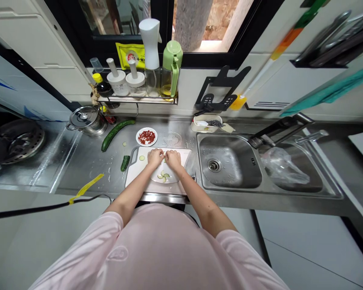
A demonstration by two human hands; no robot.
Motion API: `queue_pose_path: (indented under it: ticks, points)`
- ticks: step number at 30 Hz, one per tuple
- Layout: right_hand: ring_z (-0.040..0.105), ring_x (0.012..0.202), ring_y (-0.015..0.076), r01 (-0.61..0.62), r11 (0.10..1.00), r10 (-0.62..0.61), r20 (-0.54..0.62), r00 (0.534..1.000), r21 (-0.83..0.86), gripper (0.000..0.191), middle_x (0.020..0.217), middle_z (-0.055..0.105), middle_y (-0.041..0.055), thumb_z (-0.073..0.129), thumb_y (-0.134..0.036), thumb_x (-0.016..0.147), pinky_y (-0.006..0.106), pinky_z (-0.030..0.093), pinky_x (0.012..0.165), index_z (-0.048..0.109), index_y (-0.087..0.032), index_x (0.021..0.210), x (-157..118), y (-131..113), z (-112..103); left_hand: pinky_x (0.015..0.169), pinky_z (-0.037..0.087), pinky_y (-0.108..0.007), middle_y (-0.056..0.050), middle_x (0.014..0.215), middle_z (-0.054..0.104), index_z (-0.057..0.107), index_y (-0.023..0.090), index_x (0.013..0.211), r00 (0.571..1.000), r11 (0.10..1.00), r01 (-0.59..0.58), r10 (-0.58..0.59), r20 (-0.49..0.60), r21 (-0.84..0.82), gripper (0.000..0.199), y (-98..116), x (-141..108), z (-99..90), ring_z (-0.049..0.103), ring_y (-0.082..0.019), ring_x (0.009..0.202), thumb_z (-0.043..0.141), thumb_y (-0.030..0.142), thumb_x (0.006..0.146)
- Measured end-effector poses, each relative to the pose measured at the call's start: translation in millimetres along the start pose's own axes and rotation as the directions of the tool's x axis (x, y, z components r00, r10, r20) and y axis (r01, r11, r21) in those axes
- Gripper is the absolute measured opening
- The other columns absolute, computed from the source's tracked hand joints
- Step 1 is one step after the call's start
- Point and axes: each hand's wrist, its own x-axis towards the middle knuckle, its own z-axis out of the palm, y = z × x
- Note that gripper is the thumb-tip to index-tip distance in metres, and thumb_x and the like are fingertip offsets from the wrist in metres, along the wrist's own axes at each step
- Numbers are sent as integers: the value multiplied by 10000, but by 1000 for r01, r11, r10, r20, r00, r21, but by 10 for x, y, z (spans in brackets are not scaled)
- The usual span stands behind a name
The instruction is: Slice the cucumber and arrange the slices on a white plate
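My left hand (155, 157) and my right hand (173, 158) are close together over a white plate (169, 181), fingers curled and fingertips nearly meeting. A small pale-green cucumber slice (163, 160) shows between the fingertips; the fingers partly hide it. Nearer me, several cucumber slices (163, 176) lie in a fanned pattern on the plate. Beneath the plate is a white cutting board (134, 172) with a grey handle, and a single cucumber round (142, 158) rests on it. To the left are a cut cucumber piece (125, 163) and a long whole-looking cucumber (116, 133).
A small plate of chopped red bits (147, 137) stands behind the board. A lidded pot (87, 120) is at the back left, a wok (13, 141) farther left. The sink (230, 161) lies right, with a plastic bag (284, 165). Bottles fill a wall rack (139, 98).
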Motion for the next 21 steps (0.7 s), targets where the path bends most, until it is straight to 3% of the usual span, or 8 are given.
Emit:
queue_pose_path:
  ticks: [7, 13, 21]
  points:
    - [491, 987, 219, -11, 1000, 11, 7, 1000, 2, 229, 1045, 610, 106, 406, -261, 920, 321, 302, 831, 607, -182, 997, -21, -31, -45, 816, 359, -297, -56, 978, 644, 646, 229, 890, 1000, 1000, 4, -4, 11, -18, 174, -11, -4, -15, 540, -195, 949, 551, 348, 807]
    - [480, 982, 226, -22, 999, 22, -13, 1000, 29, 240, 1037, 605, 108, 397, -264, 915, 320, 295, 826, 609, -186, 995, -80, 14, -113, 794, 368, -275, -39, 949, 655, 640, 241, 906, 999, 995, 19, -23, -49, -94, 154, -60, -33, -34, 556, -176, 919, 519, 267, 815]
    - [480, 945, 211, -56, 990, 71, -112, 991, 128, 273, 1007, 609, 74, 373, -254, 906, 296, 308, 803, 607, -211, 1041, -211, 97, -228, 800, 385, -264, -22, 948, 661, 641, 247, 912, 991, 987, 76, -91, -101, -141, 174, -139, -156, -115, 569, -170, 937, 496, 265, 818]
